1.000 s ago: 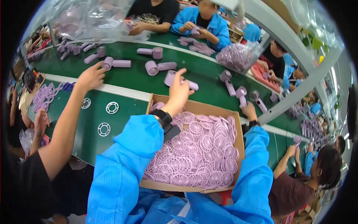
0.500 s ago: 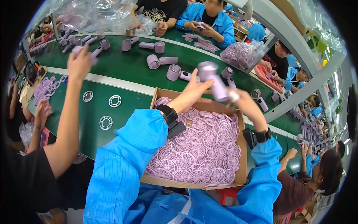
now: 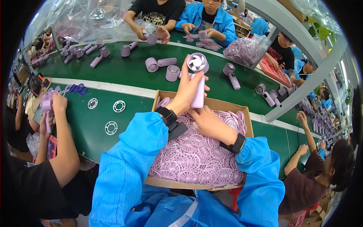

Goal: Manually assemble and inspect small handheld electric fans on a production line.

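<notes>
Left hand [image 3: 183,91] grips smooth, round-headed fan [image 3: 198,95].

We log one passage left of centre, above the blue sleeve [image 3: 126,162]: near worktop [image 3: 138,103] between the rightmost white ring [image 3: 115,110] and the cardboard box [image 3: 177,184]. Second lane, upper left: far worktop [image 3: 117,72], below the loose fans [image 3: 96,60]. Obstacles we mark: held fan [image 3: 198,92], centre, before the box's far wall; grey post [image 3: 304,81], slanting across the right; co-worker's arm [image 3: 65,142], far left.
</notes>
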Tool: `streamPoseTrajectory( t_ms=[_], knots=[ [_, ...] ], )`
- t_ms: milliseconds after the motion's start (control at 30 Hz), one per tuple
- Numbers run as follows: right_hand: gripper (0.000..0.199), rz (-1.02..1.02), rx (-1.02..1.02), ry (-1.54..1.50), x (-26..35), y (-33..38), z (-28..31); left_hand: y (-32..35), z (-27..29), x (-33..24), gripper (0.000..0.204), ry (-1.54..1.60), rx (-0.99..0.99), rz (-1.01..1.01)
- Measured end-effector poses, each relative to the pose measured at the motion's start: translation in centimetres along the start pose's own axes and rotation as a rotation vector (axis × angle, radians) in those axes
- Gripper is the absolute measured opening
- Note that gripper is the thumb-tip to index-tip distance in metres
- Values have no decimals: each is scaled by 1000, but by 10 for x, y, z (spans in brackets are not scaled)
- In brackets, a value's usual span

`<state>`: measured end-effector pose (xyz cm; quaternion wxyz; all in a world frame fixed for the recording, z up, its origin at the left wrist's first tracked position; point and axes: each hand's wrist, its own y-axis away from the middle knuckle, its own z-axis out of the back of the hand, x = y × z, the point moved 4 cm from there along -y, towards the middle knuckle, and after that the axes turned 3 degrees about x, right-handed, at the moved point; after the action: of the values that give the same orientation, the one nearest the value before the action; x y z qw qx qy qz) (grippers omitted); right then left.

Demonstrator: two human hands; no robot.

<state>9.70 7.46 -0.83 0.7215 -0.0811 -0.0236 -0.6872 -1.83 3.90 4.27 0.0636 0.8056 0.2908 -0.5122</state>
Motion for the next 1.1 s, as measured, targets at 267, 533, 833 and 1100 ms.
streamPoseTrajectory(
  t_ms=[267,533,833,1100],
  knots=[
    [34,-35,-73,132,-7,-7,15,-2,1,-1,72,9,-6,-28],
    [15,-158,-255,-370,-45,-2,45,-1,4,-8,75,105,-125,-103],
    [23,-172,-644,-1487,-51,3,76,11,-21,-10,88,-184,89,-485],
    [27,-113,-572,-1494,-52,5,80,17,-24,-12,84,-162,55,-371]
  ],
)
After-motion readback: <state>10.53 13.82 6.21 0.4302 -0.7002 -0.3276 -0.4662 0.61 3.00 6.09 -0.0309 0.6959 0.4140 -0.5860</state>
